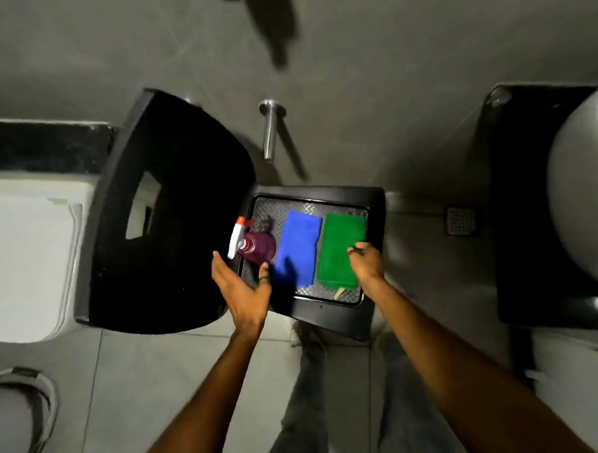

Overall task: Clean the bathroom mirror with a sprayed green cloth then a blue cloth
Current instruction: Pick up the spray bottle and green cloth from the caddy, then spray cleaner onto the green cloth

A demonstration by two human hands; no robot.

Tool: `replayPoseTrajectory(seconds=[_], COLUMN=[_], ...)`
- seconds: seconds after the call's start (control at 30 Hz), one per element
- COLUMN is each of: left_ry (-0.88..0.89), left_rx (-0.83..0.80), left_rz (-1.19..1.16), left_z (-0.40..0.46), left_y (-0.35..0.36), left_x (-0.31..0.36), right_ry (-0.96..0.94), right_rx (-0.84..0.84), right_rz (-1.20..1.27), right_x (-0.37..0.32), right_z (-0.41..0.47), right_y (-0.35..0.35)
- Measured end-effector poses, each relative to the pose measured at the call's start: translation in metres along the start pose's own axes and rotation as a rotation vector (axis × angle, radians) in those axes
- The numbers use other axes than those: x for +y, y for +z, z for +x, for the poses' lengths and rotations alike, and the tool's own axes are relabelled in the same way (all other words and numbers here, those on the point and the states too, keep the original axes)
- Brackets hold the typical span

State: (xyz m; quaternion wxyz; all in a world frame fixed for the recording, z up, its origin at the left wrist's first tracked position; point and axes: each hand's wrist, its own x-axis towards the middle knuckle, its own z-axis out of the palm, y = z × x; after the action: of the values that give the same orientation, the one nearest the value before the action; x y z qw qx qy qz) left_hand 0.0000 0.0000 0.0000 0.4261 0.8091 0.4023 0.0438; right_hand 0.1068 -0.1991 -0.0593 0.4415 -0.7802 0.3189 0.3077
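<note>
The right hand [365, 261] rests fingers-down on the near half of the green cloth [339, 250], whether pinching it I cannot tell. That folded cloth runs lengthwise away from the person, just beside the parallel blue cloth [299, 247] on a black tray [375, 202]. The left hand [240, 287] is open, palm up, just short of the purple spray bottle [255, 247], whose white nozzle points left.

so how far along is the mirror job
Barely begun. Done: nothing that shows; the blue cloth lies folded on the tray. In hand: the right hand is on the green cloth, the open left hand near the spray bottle. Left: spraying and both wipes.
</note>
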Motion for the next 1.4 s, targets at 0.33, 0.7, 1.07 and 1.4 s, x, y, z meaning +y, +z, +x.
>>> replayPoseTrajectory(seconds=[0.33,0.7,1.07,1.4], left_ry=[0.082,0.35,0.457,0.88], left_rx=[-0.116,-0.227,-0.356,-0.553], left_rz=[-0.33,-0.292,-0.533,-0.673], left_z=[0.119,0.141,0.035,-0.029], left_y=[0.032,0.045,-0.051,-0.163], left_x=[-0.064,-0.029,0.202,0.431], right_ry=[0.055,0.039,-0.258,-0.795], right_rx=[0.465,-0.201,-0.705,-0.795], right_rz=[-0.039,0.857,1.07,0.843], right_x=[0.026,0.013,-0.162,-0.333], right_z=[0.077,0.07,-0.109,-0.265], right_y=[0.078,0.038,-0.131,-0.284])
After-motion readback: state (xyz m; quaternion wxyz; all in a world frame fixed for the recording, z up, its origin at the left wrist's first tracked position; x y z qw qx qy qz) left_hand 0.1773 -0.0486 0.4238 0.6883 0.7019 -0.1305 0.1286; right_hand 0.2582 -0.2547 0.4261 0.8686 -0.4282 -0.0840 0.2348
